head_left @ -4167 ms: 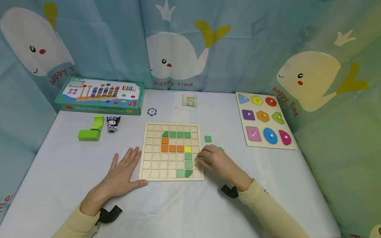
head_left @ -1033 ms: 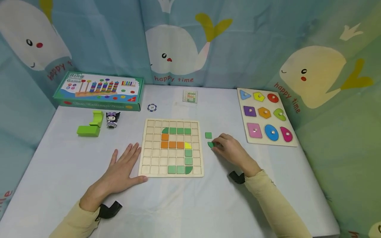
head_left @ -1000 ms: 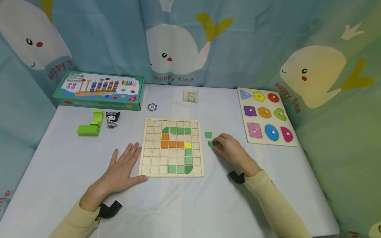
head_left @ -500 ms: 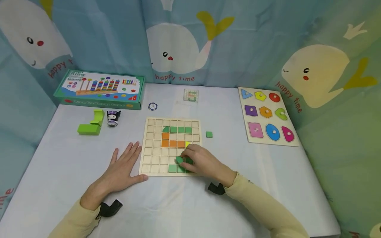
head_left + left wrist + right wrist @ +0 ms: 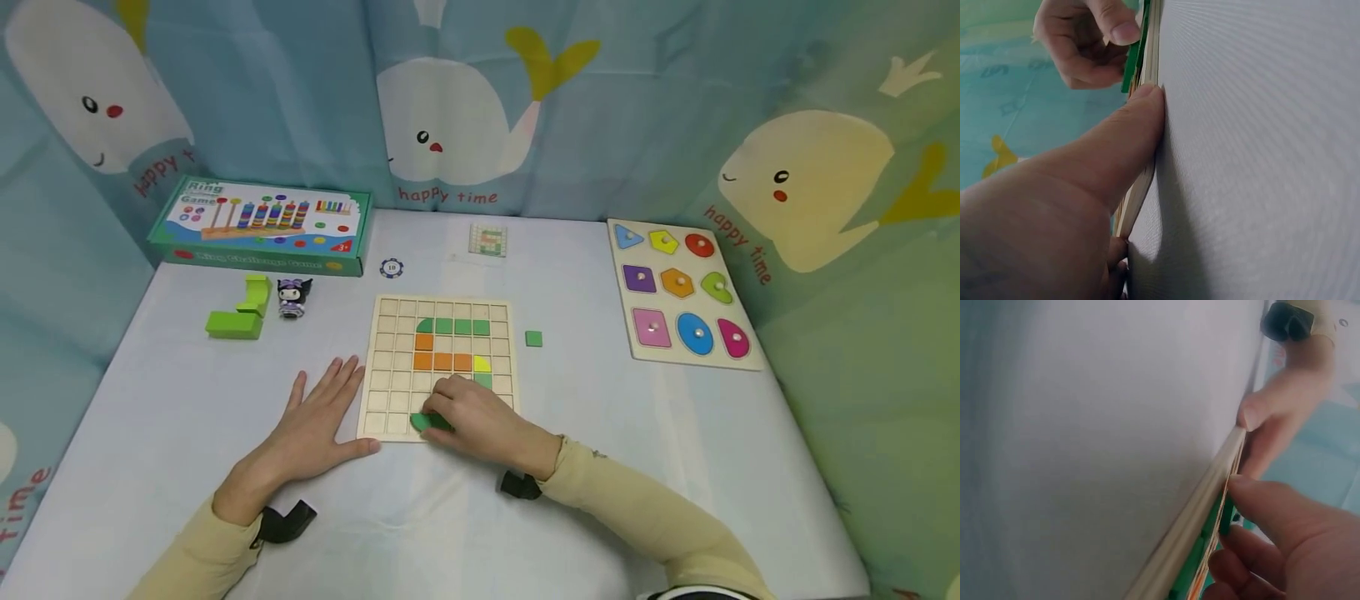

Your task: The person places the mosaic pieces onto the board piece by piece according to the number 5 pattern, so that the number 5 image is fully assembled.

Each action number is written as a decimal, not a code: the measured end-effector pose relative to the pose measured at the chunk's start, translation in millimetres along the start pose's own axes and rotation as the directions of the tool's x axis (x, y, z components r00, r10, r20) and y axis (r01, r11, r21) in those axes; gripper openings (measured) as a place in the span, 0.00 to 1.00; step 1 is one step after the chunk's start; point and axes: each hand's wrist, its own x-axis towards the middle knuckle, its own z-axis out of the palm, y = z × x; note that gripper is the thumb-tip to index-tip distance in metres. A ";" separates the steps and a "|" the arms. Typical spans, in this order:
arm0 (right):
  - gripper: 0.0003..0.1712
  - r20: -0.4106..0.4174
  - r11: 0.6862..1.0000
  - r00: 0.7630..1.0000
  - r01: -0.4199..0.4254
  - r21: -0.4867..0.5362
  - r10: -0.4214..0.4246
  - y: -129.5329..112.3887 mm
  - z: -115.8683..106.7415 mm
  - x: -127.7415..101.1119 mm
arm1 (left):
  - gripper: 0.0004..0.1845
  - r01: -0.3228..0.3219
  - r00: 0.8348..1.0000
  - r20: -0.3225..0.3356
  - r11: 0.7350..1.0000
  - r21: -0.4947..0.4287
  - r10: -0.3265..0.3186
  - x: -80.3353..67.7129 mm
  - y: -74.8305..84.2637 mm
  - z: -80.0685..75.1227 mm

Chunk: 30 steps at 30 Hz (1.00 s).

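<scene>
A wooden grid board [image 5: 379,383] lies on the table, bearing green, orange and yellow tiles. My left hand [image 5: 311,429] rests with spread, straight fingers at the board's left edge; in the left wrist view its thumb [image 5: 1138,119] touches that edge. Over the bottom row, my right hand [image 5: 480,421] pinches a green tile with a rounded corner [image 5: 417,422]. The right wrist view shows this tile [image 5: 1227,515] tilted at the board's surface, near the thumb. My right hand covers the lower right cells. One green square tile [image 5: 533,338] lies loose right of the board.
Behind the board are a small pattern card [image 5: 488,241] and a round chip [image 5: 392,267]. A ring game box [image 5: 262,225], green blocks [image 5: 234,325] and a figurine [image 5: 292,297] stand at left. A shape puzzle [image 5: 660,296] lies at right.
A green square was added to the bottom row. My right hand then took the rounded green tile from beside the board and carried it left to that row. My left hand stayed put.
</scene>
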 end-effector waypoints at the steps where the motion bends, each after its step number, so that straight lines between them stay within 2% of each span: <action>1: 0.13 0.002 1.000 1.000 0.002 -0.002 -0.002 -0.4 0.6 0.3 | 0.59 0.000 1.000 -0.001 1.000 -0.003 0.000 -0.4 0.3 -0.1; 11: 0.14 0.012 1.000 1.000 -0.011 -0.009 0.011 -1.3 3.8 -1.2 | 0.58 -0.004 1.000 -0.003 1.000 -0.011 0.004 -1.6 1.9 -0.1; 22: 0.17 -0.048 0.999 0.998 -0.048 -0.022 0.047 0.9 4.4 0.3 | 0.58 -0.003 1.000 -0.005 1.000 -0.006 0.003 -0.7 1.7 -2.1; 27: 0.18 -0.075 0.998 0.996 -0.054 0.033 0.056 2.6 1.9 -1.9 | 0.58 -0.001 1.000 -0.004 1.000 -0.003 0.001 -1.1 1.6 -1.5; 30: 0.15 -0.094 0.996 0.995 -0.037 0.083 0.045 9.0 -3.2 -5.7 | 0.58 0.001 1.000 -0.005 1.000 -0.005 -0.001 -1.4 2.5 -1.4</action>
